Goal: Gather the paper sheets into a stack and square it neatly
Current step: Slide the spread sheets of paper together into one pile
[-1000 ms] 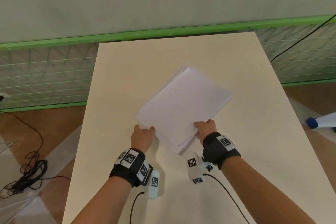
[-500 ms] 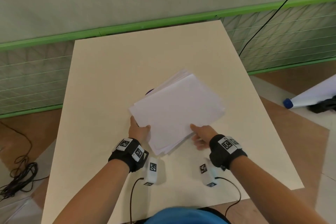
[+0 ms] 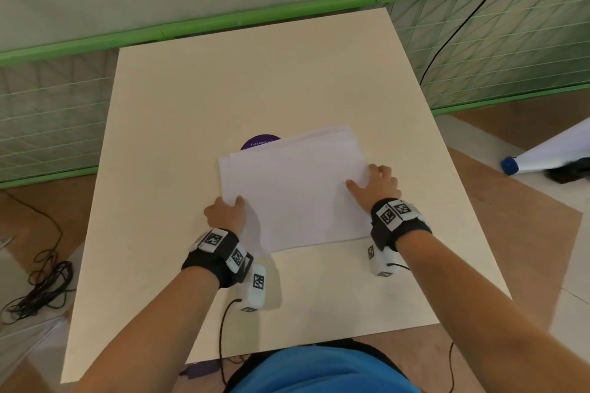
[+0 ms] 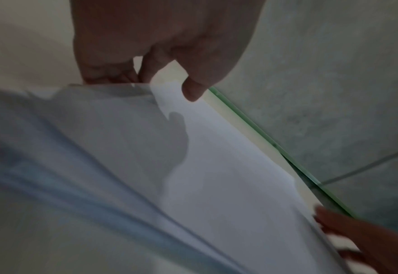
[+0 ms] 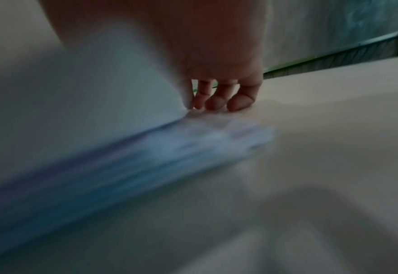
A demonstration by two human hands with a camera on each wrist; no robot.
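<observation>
Paper sheets (image 3: 297, 195) lie mid-frame on the tabletop (image 3: 191, 105), long axis left to right. Left hand (image 3: 225, 214) pinches the lower-left edge; right hand (image 3: 378, 183) grips the right edge.

The head view is evenly lit and fairly sharp, with soft daylight and no glare; straight lines bow toward the edges. Short shadows fall on the table (image 3: 178, 143) beside both wrists. Both wrist views are dim and grainy. In the left wrist view a hand's shadow lies across the paper (image 4: 216, 166). In the right wrist view the paper edges smear into blue streaks.
</observation>
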